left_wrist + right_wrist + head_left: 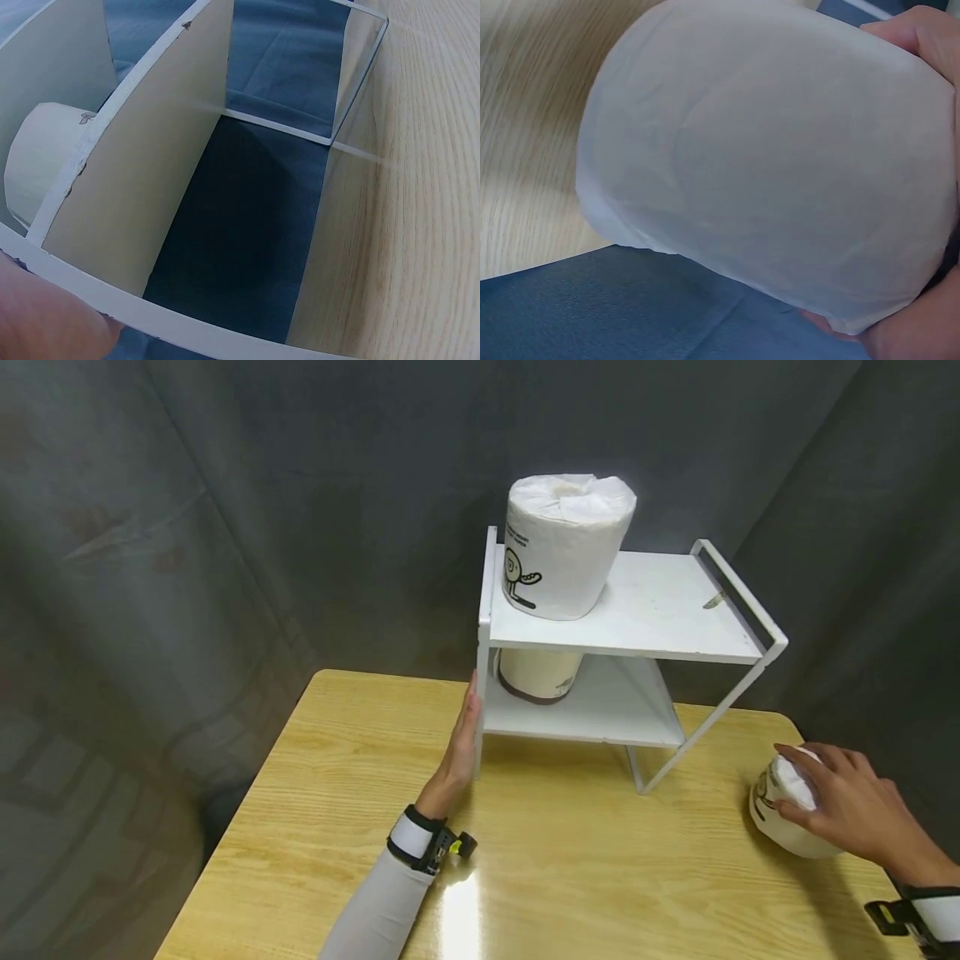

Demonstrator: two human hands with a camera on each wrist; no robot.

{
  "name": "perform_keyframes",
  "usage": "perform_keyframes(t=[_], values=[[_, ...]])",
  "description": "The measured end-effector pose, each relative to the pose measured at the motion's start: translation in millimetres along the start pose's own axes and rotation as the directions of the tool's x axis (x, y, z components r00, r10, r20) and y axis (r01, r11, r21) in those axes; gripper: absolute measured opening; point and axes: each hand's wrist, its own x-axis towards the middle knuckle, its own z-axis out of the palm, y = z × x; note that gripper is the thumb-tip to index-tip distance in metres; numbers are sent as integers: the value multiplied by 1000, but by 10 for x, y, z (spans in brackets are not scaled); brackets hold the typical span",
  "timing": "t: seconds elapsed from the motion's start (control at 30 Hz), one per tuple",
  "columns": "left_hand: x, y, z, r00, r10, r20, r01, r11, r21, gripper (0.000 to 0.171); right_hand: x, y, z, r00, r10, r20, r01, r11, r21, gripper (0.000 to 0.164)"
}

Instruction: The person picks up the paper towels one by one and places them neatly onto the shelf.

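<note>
A two-tier white metal rack [570,739] stands on the table. My left hand [459,739] rests against its left upright with fingers straight; one fingertip [52,315] shows by the frame in the left wrist view. At the table's right side my right hand [855,802] grips a wrapped toilet paper roll [787,839] from above, thumb and fingers on opposite sides. That white roll [765,165] fills most of the right wrist view. On the rack's top shelf, at the left, stands another toilet paper roll [566,560] printed with a cartoon figure.
A pale cylinder [542,675] with a dark lower edge stands on the lower shelf, its top hidden by the upper shelf. The wooden table [360,760] ends just behind the rack and close to the right hand. A dark grey curtain [337,527] hangs around it.
</note>
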Motion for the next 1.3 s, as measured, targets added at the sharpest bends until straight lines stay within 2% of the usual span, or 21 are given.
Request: perform_keyframes(t=[0.23, 0.43, 0.63, 0.9, 1.13, 1.3], values=[[-6, 2, -2, 1000, 0, 4, 0, 1000, 8, 78, -71, -135, -76, 999, -50, -17, 50, 999, -2, 87], [5, 4, 1, 1000, -2, -2, 2, 1000, 9, 79, -115, -227, -136, 999, -50, -5, 50, 999, -6, 89], [23, -5, 12, 1000, 9, 6, -9, 1000, -3, 77, -202, -281, -167, 996, -77, -36, 77, 997, 8, 90], [11, 11, -2, 1000, 3, -3, -3, 1000, 20, 79, -261, -456, -255, 979, -167, -118, 172, 985, 32, 94], [-9, 3, -6, 1000, -6, -4, 6, 1000, 23, 80, -287, -671, -370, 975, -196, -107, 202, 978, 43, 92], [-6, 0, -4, 1000, -4, -3, 4, 1000, 24, 79, -309, -800, -456, 961, -240, -137, 248, 968, 44, 95]])
